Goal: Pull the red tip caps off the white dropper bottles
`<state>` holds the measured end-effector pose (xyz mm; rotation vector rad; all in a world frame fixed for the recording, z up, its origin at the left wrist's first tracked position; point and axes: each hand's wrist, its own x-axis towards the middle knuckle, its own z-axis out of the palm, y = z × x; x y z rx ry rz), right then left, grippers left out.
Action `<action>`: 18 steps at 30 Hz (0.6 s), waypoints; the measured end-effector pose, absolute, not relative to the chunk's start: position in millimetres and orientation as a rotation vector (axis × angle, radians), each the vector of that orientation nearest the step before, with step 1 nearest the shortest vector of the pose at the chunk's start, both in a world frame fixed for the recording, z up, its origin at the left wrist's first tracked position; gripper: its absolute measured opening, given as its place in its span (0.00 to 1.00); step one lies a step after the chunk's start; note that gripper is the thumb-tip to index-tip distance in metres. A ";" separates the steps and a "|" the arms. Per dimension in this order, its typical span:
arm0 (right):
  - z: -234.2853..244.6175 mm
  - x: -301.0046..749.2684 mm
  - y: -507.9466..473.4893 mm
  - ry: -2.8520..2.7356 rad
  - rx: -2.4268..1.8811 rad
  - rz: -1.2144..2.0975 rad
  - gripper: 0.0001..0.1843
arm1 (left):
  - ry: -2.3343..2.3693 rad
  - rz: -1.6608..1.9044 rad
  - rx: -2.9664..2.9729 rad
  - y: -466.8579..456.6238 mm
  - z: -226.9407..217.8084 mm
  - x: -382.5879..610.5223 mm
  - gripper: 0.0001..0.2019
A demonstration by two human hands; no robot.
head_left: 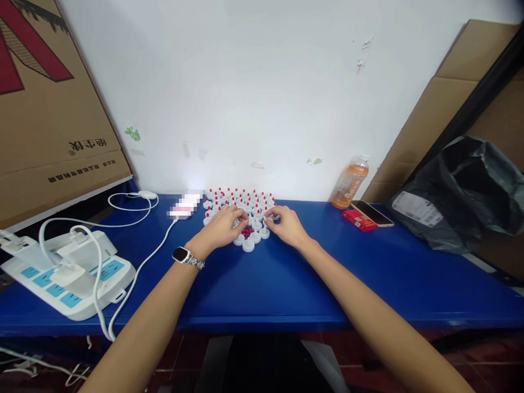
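A cluster of several small white caps with red tips (241, 201) stands on the blue table (262, 284) against the white wall. Plain white caps (248, 244) ring a little heap of loose red pieces (246, 231) at the cluster's near edge. My left hand (223, 226), with a watch on its wrist, rests at the left of that heap with fingers curled and tips pinched by the caps. My right hand (286, 224) sits to the right, its fingers pinched on a small white cap (273, 217).
A white power strip (67, 273) with plugs and cables lies at the left. A pink-white phone (184, 207) charges beside the caps. An orange drink bottle (350, 183), a red box (359, 220) with a phone on it, a black plastic bag (462, 191) and cardboard stand at the right.
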<state>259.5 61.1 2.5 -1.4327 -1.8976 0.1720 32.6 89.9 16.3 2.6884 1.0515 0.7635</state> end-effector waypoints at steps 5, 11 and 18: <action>-3.4 259.7 65.8 -1.890 -1.410 0.252 0.05 | 1.060 0.803 2.686 89.6 15.8 35.6 0.13; -3.2 262.7 72.0 -1.872 -1.410 0.262 0.10 | 1.113 0.831 2.689 87.9 18.1 35.3 0.13; 11.6 255.1 88.0 -1.971 -1.519 0.033 0.10 | 1.150 0.862 2.664 87.2 19.8 34.0 0.11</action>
